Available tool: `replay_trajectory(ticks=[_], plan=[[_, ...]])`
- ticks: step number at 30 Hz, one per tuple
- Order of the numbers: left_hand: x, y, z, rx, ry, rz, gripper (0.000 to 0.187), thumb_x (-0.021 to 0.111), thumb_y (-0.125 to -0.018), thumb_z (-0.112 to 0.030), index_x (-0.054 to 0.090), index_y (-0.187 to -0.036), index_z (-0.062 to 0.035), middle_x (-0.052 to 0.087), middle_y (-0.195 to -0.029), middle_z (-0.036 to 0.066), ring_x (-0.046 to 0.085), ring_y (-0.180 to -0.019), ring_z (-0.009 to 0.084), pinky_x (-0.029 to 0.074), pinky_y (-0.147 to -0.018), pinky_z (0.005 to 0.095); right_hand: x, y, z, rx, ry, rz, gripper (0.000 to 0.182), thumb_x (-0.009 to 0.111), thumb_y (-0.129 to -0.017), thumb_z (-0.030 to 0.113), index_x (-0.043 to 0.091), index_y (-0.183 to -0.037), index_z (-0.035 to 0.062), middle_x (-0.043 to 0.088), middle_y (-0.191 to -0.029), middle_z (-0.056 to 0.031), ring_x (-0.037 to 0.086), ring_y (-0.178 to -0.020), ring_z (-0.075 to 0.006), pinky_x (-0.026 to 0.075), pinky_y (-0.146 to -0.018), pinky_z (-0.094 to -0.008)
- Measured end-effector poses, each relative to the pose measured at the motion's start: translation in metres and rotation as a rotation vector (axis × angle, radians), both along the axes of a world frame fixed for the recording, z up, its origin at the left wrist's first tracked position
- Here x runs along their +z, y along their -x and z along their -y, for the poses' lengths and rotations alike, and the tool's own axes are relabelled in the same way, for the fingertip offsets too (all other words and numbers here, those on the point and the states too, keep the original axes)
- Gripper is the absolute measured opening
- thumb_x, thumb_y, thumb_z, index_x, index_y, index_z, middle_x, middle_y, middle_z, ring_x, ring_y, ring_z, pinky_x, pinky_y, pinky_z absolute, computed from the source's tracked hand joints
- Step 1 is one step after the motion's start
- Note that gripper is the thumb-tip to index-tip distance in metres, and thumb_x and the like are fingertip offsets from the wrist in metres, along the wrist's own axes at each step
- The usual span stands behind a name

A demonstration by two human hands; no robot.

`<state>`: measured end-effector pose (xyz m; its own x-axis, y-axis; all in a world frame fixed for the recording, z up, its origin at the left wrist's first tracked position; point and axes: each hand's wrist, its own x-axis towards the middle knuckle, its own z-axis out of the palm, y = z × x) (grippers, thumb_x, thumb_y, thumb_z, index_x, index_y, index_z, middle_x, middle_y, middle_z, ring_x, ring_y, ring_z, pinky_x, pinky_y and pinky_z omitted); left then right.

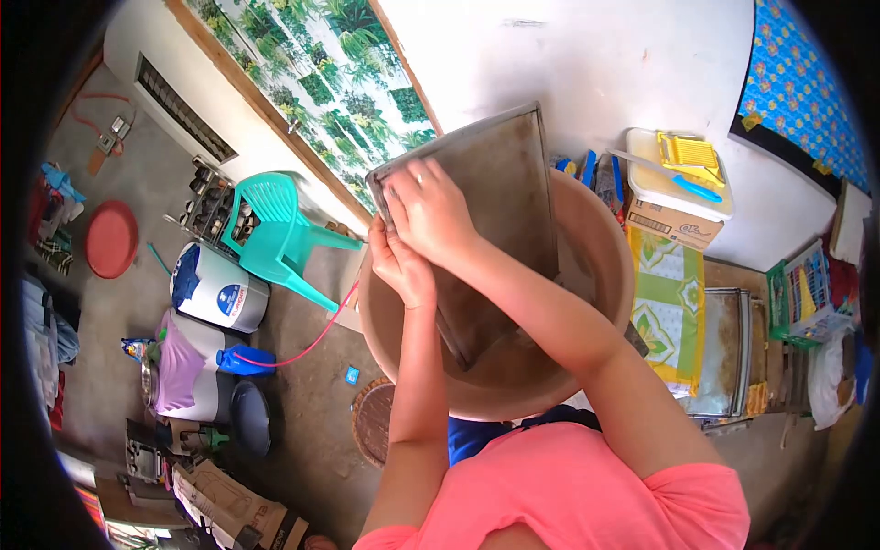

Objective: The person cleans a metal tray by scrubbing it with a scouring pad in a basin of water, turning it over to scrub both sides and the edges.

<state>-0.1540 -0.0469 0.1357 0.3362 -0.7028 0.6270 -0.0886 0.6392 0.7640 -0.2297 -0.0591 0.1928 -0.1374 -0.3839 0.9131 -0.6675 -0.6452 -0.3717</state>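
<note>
A large dark metal tray (500, 197) stands tilted inside a wide brown basin (600, 229). My left hand (403, 266) is at the tray's left edge, its fingers curled by the rim. Just above it, my right hand (431, 206) lies against the tray's upper left corner with bent fingers, slightly blurred. Whether the right hand holds something small against the tray is hidden. The lower part of the tray rests down in the basin, partly behind my right forearm.
A green plastic chair (272, 225) and a white washing machine (243, 289) stand left. A pink hose (321, 335) runs near the basin. Right are a white-lidded container (646, 188) with a yellow slicer, a patterned cloth (665, 302) and more trays (720, 353).
</note>
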Motion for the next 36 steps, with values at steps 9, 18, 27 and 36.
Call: replay_trajectory(ticks=[9,18,27,36], plan=[[-0.009,0.0,-0.007,0.046,0.03,0.031,0.035,0.045,-0.099,-0.02,0.05,-0.123,0.0042,0.06,-0.112,0.012,0.059,-0.097,0.0175,0.047,-0.085,0.0307,0.002,-0.003,-0.018,0.021,-0.043,0.014,0.006,0.059,-0.082,0.009,0.056,-0.081,0.0035,0.055,-0.082,-0.0119,0.053,-0.08,-0.0317,0.047,-0.069,-0.0418],[-0.024,-0.004,-0.008,-0.029,0.049,-0.013,0.036,0.053,-0.095,-0.017,0.05,-0.125,0.0028,0.058,-0.119,0.012,0.057,-0.104,0.017,0.045,-0.09,0.0311,-0.005,-0.01,-0.022,0.002,-0.107,0.001,0.008,0.059,-0.082,0.011,0.056,-0.081,0.0036,0.056,-0.083,-0.0124,0.054,-0.082,-0.0322,0.047,-0.07,-0.0424],[-0.025,-0.002,-0.011,-0.022,0.123,-0.063,0.041,0.051,-0.097,-0.027,0.052,-0.125,0.0017,0.065,-0.111,0.012,0.062,-0.096,0.019,0.049,-0.084,0.0321,-0.003,-0.014,-0.031,0.027,-0.276,-0.033,0.007,0.057,-0.083,0.01,0.058,-0.084,0.0036,0.057,-0.086,-0.0121,0.055,-0.085,-0.0315,0.048,-0.071,-0.0427],[-0.042,-0.002,-0.013,0.049,0.154,-0.076,0.036,0.056,-0.093,-0.02,0.054,-0.122,0.0012,0.065,-0.11,0.013,0.063,-0.096,0.018,0.049,-0.083,0.0297,-0.007,-0.02,-0.036,-0.014,-0.309,-0.089,0.01,0.058,-0.08,0.013,0.059,-0.081,0.0032,0.059,-0.087,-0.0124,0.056,-0.084,-0.0295,0.047,-0.071,-0.0415]])
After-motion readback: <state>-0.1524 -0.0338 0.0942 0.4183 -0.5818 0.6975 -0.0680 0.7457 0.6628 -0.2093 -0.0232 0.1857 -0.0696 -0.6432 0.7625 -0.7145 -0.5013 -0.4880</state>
